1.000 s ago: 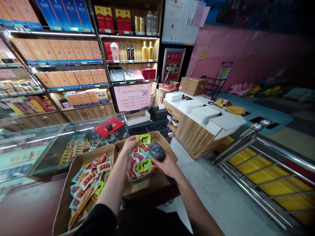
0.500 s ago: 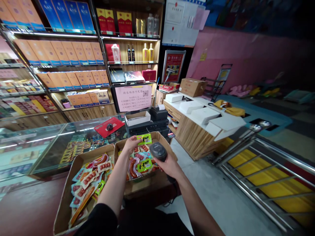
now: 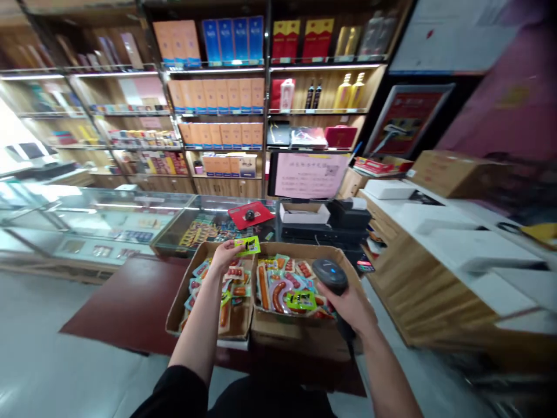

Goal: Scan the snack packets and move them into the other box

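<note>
My left hand (image 3: 225, 255) pinches a bright green snack packet (image 3: 249, 245) by its left end, above the back of the left cardboard box (image 3: 174, 310). In my right hand (image 3: 353, 305) is a black barcode scanner (image 3: 329, 275), with a small blue light on its top. The scanner is over the right side of the right cardboard box (image 3: 300, 330). Both boxes stand side by side and hold packaged sausages and other small snack packs. Another green packet (image 3: 301, 300) lies on top in the right box, near a curved sausage pack (image 3: 278, 295).
The boxes rest on a dark red table (image 3: 117, 302). Behind are a glass display counter (image 3: 143, 217), a red folder (image 3: 261, 213), a monitor (image 3: 307, 175) and a receipt printer (image 3: 350, 213). A wood-sided counter (image 3: 418, 284) stands to the right, and stocked shelves line the back.
The view has swung to the left. My left hand has carried the green packet from over the right box to over the left one. The scanner stays in my right hand; its blue light now shows.
</note>
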The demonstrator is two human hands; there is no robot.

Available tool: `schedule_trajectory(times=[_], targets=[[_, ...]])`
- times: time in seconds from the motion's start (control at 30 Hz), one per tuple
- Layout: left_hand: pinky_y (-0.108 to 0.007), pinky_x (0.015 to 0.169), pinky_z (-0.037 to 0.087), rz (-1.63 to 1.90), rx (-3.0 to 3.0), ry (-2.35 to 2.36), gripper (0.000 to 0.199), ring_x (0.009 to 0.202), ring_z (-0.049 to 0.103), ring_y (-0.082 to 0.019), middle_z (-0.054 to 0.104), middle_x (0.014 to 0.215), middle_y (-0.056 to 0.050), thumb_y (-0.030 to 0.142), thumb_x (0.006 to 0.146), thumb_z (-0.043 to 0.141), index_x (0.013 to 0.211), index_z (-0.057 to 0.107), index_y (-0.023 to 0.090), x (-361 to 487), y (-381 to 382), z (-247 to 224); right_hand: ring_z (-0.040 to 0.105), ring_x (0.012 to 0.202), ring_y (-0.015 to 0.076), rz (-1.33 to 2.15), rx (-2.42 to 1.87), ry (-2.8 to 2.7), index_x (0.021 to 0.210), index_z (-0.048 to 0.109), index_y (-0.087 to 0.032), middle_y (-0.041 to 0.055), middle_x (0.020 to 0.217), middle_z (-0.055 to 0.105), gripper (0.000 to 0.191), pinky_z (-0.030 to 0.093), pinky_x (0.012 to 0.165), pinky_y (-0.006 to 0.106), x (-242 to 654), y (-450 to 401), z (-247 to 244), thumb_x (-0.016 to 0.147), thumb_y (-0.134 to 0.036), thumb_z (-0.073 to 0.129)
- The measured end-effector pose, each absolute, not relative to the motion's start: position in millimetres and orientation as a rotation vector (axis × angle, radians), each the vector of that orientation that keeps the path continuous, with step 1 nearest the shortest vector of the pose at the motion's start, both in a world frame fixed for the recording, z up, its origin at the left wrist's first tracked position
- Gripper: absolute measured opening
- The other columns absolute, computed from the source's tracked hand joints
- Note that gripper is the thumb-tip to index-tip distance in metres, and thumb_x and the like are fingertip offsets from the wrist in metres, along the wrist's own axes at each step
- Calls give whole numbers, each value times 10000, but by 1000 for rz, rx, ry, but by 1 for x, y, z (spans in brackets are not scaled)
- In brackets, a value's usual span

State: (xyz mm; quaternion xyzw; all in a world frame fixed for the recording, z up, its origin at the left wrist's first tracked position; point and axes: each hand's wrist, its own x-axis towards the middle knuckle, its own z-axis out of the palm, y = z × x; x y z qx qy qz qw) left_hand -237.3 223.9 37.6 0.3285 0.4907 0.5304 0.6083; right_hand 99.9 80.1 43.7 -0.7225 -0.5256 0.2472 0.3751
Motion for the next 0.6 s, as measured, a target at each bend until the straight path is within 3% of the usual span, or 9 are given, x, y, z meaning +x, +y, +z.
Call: schedule_trajectory(times=[0.13,0.23,0.43,0.6], targets=[[-269,641,613,1339,731,1200,423,693,720,-162,748,815,-65,268,579,957,885,705,121,-288,203,44,636,492,229,818,-1801,-1363,681,671,-223,58,536,674,370,508,482,327,103,96,32,752,-585,697],[-273,667,618,1373,709,1216,437,679,705,-144,721,764,-45,278,572,964,885,708,115,-300,192,50,616,461,218,871,-1758,-1418,594,626,-225,59,497,652,418,484,453,313,101,102,27,768,-599,688],[-260,651,605,1291,802,1204,450,664,693,-138,722,763,-52,325,557,969,866,717,116,-269,193,50,626,486,239,866,-1723,-1384,748,688,-211,43,534,662,375,492,488,341,94,97,36,758,-586,694],[-252,618,585,1092,928,1117,503,651,685,-141,733,769,-53,334,496,987,867,722,121,-209,207,48,675,552,254,651,-1706,-1374,852,745,-204,49,583,692,350,523,530,343,94,87,49,760,-540,706]])
